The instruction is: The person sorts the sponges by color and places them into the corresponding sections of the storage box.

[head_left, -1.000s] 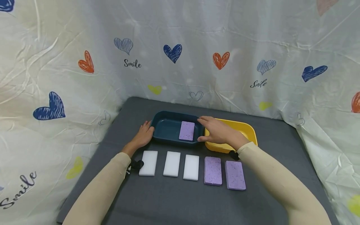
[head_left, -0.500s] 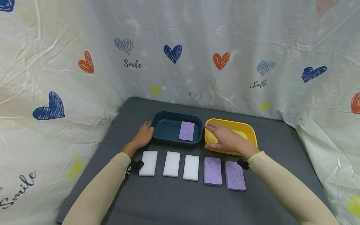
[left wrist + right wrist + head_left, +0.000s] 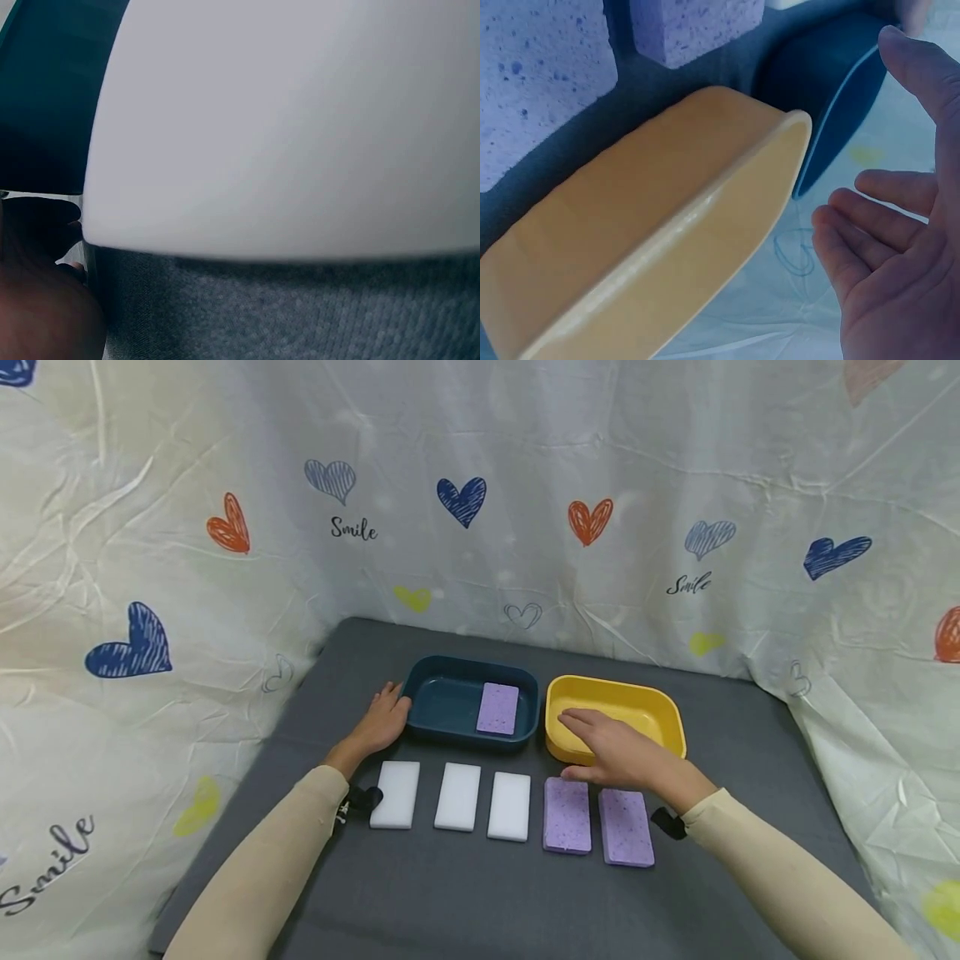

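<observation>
In the head view my left hand (image 3: 384,720) rests against the left end of a dark teal tray (image 3: 442,735). A purple sponge (image 3: 497,708) lies inside that tray, toward its right side. My right hand (image 3: 618,747) hovers above the front edge of a yellow tray (image 3: 660,710), fingers extended and holding nothing. Its thumb is over the far end of one purple sponge (image 3: 567,818); whether they touch cannot be told. The right wrist view shows the same hand (image 3: 900,262) with fingers and thumb spread, apart from the yellow tray (image 3: 630,202).
A front row holds a left white sponge (image 3: 395,795), a middle one (image 3: 457,797), a right white sponge (image 3: 510,807), and a second purple sponge (image 3: 627,828) at the right end. The grey table (image 3: 480,902) meets a heart-printed curtain (image 3: 525,560) behind.
My right hand has left the teal tray's right end and moved right and toward me, over the yellow tray's front edge. The left hand stays put.
</observation>
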`<state>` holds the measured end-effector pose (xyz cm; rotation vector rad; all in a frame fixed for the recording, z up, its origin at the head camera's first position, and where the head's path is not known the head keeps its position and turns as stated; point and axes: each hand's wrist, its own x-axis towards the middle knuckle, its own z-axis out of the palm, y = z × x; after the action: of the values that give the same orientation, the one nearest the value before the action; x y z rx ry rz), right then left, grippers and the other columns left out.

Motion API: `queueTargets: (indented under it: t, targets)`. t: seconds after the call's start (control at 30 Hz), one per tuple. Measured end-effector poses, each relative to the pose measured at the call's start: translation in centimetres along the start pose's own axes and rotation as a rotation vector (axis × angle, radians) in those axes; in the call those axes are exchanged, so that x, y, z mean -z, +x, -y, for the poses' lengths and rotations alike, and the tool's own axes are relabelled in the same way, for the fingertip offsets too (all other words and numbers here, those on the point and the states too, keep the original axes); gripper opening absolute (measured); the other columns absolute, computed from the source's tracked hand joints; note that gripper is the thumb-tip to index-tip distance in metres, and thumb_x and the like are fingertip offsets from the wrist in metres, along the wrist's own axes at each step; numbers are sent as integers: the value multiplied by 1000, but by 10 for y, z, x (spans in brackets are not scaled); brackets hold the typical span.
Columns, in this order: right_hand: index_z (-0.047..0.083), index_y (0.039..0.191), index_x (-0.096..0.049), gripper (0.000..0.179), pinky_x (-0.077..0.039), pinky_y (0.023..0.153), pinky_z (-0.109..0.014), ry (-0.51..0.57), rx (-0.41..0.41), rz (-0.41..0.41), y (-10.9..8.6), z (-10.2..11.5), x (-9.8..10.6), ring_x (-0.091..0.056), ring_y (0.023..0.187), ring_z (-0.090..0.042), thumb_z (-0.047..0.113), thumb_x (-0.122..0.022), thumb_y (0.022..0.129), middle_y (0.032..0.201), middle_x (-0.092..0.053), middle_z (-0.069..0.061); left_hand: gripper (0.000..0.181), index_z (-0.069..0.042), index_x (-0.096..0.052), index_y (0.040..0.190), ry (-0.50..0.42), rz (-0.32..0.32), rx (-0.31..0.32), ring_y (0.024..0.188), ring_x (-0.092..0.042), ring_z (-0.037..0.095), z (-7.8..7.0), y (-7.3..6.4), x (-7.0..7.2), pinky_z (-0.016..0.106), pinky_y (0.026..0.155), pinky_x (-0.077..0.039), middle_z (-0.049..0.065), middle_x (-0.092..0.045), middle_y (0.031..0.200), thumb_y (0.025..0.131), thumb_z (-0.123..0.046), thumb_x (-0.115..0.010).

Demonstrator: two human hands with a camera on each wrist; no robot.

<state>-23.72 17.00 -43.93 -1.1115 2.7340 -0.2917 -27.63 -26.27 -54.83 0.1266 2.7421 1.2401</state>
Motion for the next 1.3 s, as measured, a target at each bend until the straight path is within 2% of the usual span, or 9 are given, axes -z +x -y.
queueTargets:
  t: [0.4, 0.63, 0.83, 0.97, 1.13, 1.3]
  targets:
    - [2, 164, -48, 90, -47, 123, -54, -6, 23, -11, -20, 15, -7, -53, 152, -37, 51, -82, 97, 167, -52, -18, 74, 8, -22, 171, -34, -13, -1, 171, 3, 45, 0, -1, 0, 63, 137, 5, 30, -15, 180, 110, -35, -24]
    - [1, 162, -50, 90, -49, 122, -52, -4, 45, -17, -32, 23, -15, -56, 150, -35, 51, -84, 95, 165, -54, -17, 79, 9, -28, 169, -25, -31, -17, 172, -3, 42, 9, 3, -2, 59, 138, 2, 28, -23, 179, 108, -41, -26]
    - [0, 162, -50, 90, -48, 122, -52, 27, 47, -13, -39, 27, -27, -56, 150, -35, 49, -85, 95, 165, -53, -17, 76, 11, -26, 168, -48, -25, -19, 171, 0, 45, 5, 2, -1, 61, 137, 5, 32, -18, 179, 109, -37, -26]
    - [0, 161, -51, 90, -48, 123, -53, 59, 47, -1, -41, 27, -37, -55, 150, -34, 49, -85, 95, 166, -53, -17, 74, 12, -24, 169, -22, -18, -6, 170, 0, 46, 0, 1, 1, 61, 138, 4, 34, -17, 178, 110, -34, -22]
    - [1, 161, -52, 88, -47, 123, -54, 77, 42, 33, -42, 27, -52, -53, 152, -33, 50, -84, 95, 166, -52, -16, 76, 11, -24, 169, -33, -18, -1, 170, 0, 46, 0, -1, 2, 62, 137, 3, 34, -16, 178, 111, -38, -23]
    - [0, 161, -52, 89, -45, 125, -55, 72, 41, 65, -43, 26, -66, -50, 154, -35, 49, -86, 94, 167, -50, -17, 72, 10, -22, 170, -8, -11, 22, 170, 0, 47, -1, 0, 0, 64, 137, 2, 33, -14, 179, 112, -33, -24]
